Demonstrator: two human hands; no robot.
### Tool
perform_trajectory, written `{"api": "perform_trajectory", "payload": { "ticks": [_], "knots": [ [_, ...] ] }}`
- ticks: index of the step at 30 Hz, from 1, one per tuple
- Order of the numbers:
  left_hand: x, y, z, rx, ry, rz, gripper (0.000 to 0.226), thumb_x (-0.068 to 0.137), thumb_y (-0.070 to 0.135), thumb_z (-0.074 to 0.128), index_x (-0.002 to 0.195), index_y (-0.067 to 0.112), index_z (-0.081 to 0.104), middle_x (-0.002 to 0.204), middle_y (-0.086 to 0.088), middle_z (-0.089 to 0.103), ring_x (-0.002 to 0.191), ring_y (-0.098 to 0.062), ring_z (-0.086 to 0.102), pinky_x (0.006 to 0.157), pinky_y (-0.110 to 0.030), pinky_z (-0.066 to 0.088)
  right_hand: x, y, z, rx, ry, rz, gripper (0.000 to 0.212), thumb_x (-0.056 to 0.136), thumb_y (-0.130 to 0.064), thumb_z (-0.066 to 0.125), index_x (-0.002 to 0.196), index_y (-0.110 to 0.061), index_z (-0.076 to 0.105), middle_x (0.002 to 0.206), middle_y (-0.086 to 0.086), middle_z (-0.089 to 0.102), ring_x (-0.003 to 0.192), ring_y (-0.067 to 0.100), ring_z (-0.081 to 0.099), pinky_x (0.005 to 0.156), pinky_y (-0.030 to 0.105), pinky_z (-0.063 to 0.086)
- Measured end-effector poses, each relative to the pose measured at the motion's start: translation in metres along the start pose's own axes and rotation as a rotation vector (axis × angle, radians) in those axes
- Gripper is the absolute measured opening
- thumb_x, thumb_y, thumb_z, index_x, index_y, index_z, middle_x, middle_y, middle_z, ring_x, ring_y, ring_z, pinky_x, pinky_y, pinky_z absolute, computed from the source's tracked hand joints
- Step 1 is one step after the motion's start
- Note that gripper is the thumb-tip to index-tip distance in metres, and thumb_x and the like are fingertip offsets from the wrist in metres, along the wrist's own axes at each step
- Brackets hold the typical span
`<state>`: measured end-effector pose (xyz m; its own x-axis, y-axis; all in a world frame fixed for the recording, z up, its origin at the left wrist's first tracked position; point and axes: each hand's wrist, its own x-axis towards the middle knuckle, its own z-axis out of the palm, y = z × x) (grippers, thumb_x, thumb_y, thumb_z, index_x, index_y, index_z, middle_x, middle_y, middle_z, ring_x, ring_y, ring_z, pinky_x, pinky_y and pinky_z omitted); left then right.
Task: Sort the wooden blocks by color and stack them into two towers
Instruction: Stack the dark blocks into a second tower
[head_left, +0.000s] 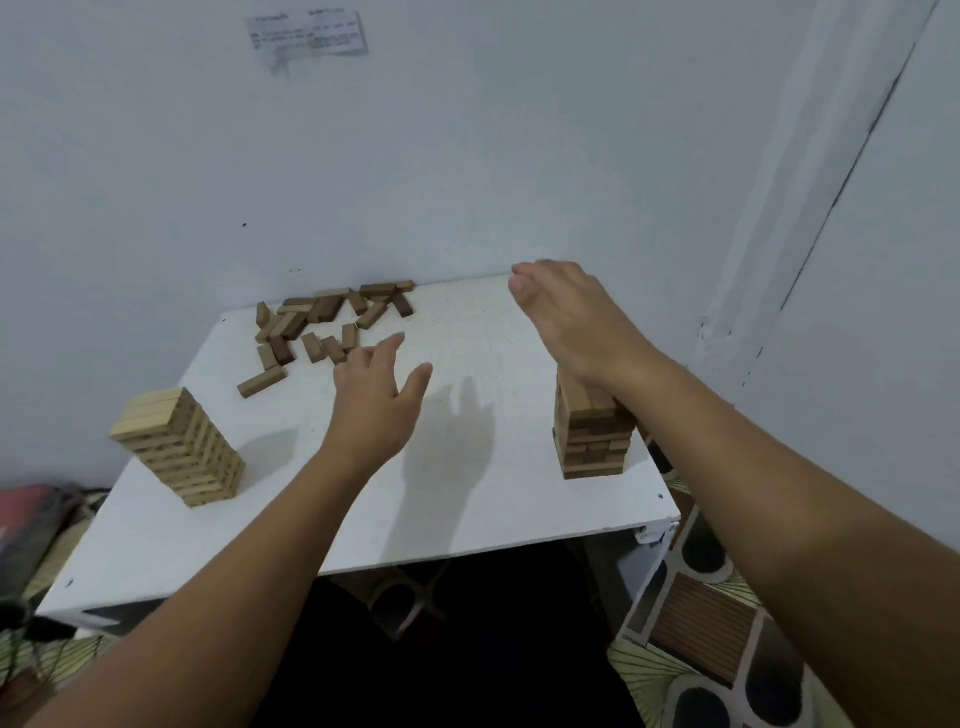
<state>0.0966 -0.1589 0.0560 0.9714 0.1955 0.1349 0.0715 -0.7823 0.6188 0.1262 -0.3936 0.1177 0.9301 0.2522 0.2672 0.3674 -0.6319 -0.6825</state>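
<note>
A light wooden tower (179, 447) stands at the left of the white table (467, 499). A darker brown tower (592, 436) stands at the right, its top hidden behind my right wrist. Several loose blocks (322, 327), light and dark mixed, lie scattered at the table's far edge by the wall. My left hand (374, 400) hovers over the table's middle with fingers spread, its fingertips near the closest loose blocks, holding nothing. My right hand (561, 312) is raised above the dark tower with fingers relaxed and empty.
The table stands against a pale wall with a paper note (309, 39) taped high up. A patterned floor mat (717, 623) lies to the right, and red and dark cloth (31, 525) lies at the left below the table edge.
</note>
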Motion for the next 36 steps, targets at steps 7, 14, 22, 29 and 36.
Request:
{"api": "perform_trajectory", "payload": {
  "ticks": [7,14,22,29,36],
  "knots": [
    [0.019,-0.071,-0.015,0.175,0.015,-0.191,0.058,0.108,0.046,0.045,0.160,0.022,0.035,0.155,-0.017,0.038,0.145,-0.037,0.025,0.115,-0.051,0.031,0.047,-0.041,0.094,-0.298,-0.277,-0.101,0.056,0.108,-0.053,0.030,0.155,-0.025,0.039,0.158,0.010,0.041,0.146,0.030,0.034,0.120,0.045,0.027],
    [0.061,-0.116,-0.007,0.241,0.026,-0.265,0.055,0.109,0.049,0.040,0.160,0.030,0.034,0.149,-0.017,0.039,0.139,-0.036,0.030,0.108,-0.048,0.039,0.087,-0.024,0.181,-0.467,-0.443,-0.055,0.056,0.108,-0.054,0.031,0.160,-0.035,0.025,0.161,0.011,0.033,0.144,0.034,0.035,0.114,0.051,0.035],
    [0.126,-0.148,-0.001,0.247,0.079,-0.279,0.052,0.107,0.044,0.047,0.157,0.034,0.037,0.157,-0.013,0.036,0.145,-0.036,0.033,0.107,-0.051,0.043,0.157,-0.009,0.233,-0.562,-0.458,-0.131,0.055,0.108,-0.047,0.040,0.160,-0.045,0.021,0.164,0.009,0.029,0.145,0.033,0.032,0.116,0.049,0.033],
    [0.149,-0.160,0.005,0.341,0.038,-0.169,0.040,0.108,0.042,0.043,0.146,0.031,0.052,0.150,0.001,0.051,0.134,-0.035,0.041,0.099,-0.053,0.047,0.183,-0.003,0.258,-0.519,-0.497,-0.218,0.050,0.110,-0.035,0.039,0.157,-0.050,0.029,0.165,0.000,0.032,0.150,0.030,0.029,0.123,0.059,0.015],
    [0.125,-0.144,0.008,0.248,0.073,-0.122,0.025,0.108,0.035,0.048,0.112,0.027,0.071,0.130,0.002,0.064,0.116,-0.032,0.043,0.092,-0.044,0.044,0.146,0.002,0.258,-0.426,-0.365,-0.137,0.040,0.110,-0.034,0.041,0.147,-0.047,0.048,0.155,-0.005,0.047,0.142,0.027,0.038,0.124,0.057,0.012]
  ]
}}
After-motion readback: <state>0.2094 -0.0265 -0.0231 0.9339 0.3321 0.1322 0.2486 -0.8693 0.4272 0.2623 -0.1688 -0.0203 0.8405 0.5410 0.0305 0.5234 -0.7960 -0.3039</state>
